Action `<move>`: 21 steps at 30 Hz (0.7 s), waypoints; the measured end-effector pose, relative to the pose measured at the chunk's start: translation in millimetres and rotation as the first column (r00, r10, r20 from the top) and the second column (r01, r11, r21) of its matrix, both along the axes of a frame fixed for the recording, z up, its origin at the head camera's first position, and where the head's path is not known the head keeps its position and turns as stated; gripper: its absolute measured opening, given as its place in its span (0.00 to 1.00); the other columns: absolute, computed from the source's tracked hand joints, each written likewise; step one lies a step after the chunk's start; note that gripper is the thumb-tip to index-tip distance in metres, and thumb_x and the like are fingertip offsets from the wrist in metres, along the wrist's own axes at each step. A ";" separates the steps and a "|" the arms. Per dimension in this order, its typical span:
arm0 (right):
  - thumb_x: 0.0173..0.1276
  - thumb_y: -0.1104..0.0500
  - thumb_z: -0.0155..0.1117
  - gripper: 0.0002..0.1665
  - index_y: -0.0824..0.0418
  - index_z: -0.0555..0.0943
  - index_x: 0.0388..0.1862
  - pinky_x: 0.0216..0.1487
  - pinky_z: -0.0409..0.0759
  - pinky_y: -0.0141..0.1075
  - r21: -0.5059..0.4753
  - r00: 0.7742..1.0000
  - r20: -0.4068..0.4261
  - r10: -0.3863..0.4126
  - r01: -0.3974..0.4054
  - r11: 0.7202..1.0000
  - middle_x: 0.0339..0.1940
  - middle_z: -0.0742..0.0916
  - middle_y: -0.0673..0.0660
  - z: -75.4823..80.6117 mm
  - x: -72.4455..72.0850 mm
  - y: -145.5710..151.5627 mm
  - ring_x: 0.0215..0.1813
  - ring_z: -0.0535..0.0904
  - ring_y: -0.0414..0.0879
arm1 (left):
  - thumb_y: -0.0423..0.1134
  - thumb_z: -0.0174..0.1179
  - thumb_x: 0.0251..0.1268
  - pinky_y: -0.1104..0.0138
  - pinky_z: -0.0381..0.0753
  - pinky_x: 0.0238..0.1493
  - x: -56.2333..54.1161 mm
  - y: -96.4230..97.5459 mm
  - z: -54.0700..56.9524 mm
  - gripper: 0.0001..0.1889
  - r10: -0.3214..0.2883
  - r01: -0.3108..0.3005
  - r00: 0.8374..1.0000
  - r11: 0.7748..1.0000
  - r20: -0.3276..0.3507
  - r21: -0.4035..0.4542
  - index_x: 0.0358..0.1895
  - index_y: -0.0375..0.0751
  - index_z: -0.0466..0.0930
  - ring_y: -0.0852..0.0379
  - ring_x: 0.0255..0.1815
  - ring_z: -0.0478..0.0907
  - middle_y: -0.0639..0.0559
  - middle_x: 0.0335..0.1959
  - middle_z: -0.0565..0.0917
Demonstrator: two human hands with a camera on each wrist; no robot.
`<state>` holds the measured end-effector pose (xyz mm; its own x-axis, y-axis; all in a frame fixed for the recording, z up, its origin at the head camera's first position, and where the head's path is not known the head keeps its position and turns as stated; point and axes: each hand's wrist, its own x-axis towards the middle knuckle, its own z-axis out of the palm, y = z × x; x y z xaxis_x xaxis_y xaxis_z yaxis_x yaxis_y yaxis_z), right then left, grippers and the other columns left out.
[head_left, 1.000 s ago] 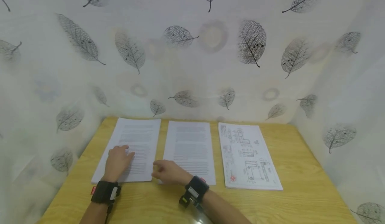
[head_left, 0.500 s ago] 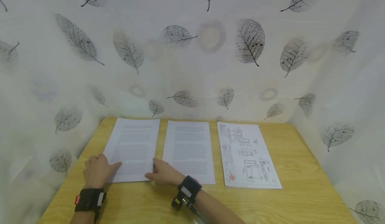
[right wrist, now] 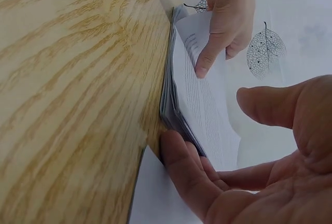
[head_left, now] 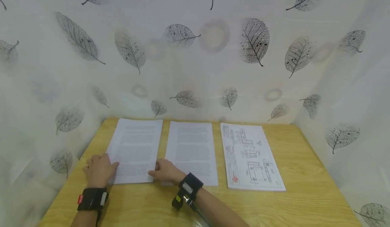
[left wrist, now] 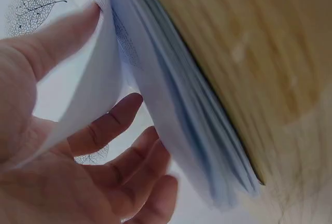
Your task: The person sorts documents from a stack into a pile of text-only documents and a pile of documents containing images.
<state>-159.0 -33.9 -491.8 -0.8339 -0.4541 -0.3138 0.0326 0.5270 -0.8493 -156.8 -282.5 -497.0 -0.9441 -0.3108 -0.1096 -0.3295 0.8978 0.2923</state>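
On the left of the table lies a stack of printed paper (head_left: pixel 138 145), its lines of text facing up. My left hand (head_left: pixel 99 169) is at its near left edge. In the left wrist view the thumb lies on a lifted, curved top sheet (left wrist: pixel 93 86), while the fingers curl beneath it towards the stack's side. My right hand (head_left: pixel 166 172) is at the near right edge of the same stack. In the right wrist view its fingertips are right at the stack's lower edge, and the thumb stands away from the paper.
A second text stack (head_left: pixel 192 149) lies close on the right, partly under my right hand. Farther right is a stack of technical drawings (head_left: pixel 253 159) with a red stamp. The wooden table (head_left: pixel 304 173) backs onto a leaf-patterned curtain (head_left: pixel 207 71).
My left hand has moved off the middle of the left stack to its left edge. The right hand has shifted slightly left to the stack's right edge.
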 end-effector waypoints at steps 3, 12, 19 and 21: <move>0.66 0.55 0.67 0.17 0.62 0.76 0.48 0.36 0.73 0.32 -0.021 0.998 0.023 -0.060 0.060 0.998 0.34 0.84 0.50 1.2 -0.9 0.1 0.35 0.77 0.41 | 0.35 0.53 0.66 0.31 0.63 0.49 -1.7 1.8 -0.1 0.21 -0.033 0.033 0.999 0.999 0.003 -0.012 0.57 0.22 0.70 0.20 0.54 0.62 0.18 0.50 0.67; 0.67 0.53 0.66 0.18 0.58 0.67 0.42 0.33 0.70 0.33 -0.051 0.989 0.033 -0.145 0.146 0.988 0.34 0.78 0.52 -7.2 -5.5 -0.9 0.35 0.74 0.44 | 0.37 0.56 0.67 0.32 0.65 0.53 -5.8 10.6 1.9 0.28 -0.093 0.092 0.995 0.995 0.030 0.038 0.64 0.23 0.64 0.19 0.59 0.61 0.16 0.57 0.65; 0.66 0.56 0.66 0.24 0.61 0.67 0.54 0.44 0.77 0.38 -0.084 0.992 0.025 -0.122 0.123 0.989 0.41 0.82 0.54 -10.5 -7.3 0.3 0.42 0.79 0.45 | 0.42 0.64 0.61 0.42 0.76 0.40 -5.6 6.8 3.1 0.38 -0.058 0.057 0.998 0.993 0.006 0.099 0.59 0.13 0.56 0.25 0.45 0.75 0.16 0.46 0.72; 0.67 0.57 0.65 0.26 0.61 0.69 0.60 0.52 0.77 0.41 -0.114 0.996 0.023 -0.084 0.086 0.990 0.47 0.84 0.55 -10.8 -7.4 0.7 0.48 0.80 0.44 | 0.42 0.62 0.63 0.46 0.78 0.36 -5.8 5.1 4.0 0.34 -0.059 0.057 0.998 0.993 0.022 0.101 0.56 0.12 0.60 0.28 0.41 0.78 0.18 0.42 0.75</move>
<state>-166.4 -33.2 -502.6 -0.8656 -0.4159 -0.2789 0.0890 0.4203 -0.9030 -162.6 -277.3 -493.0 -0.9569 -0.2418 -0.1609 -0.2859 0.8821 0.3744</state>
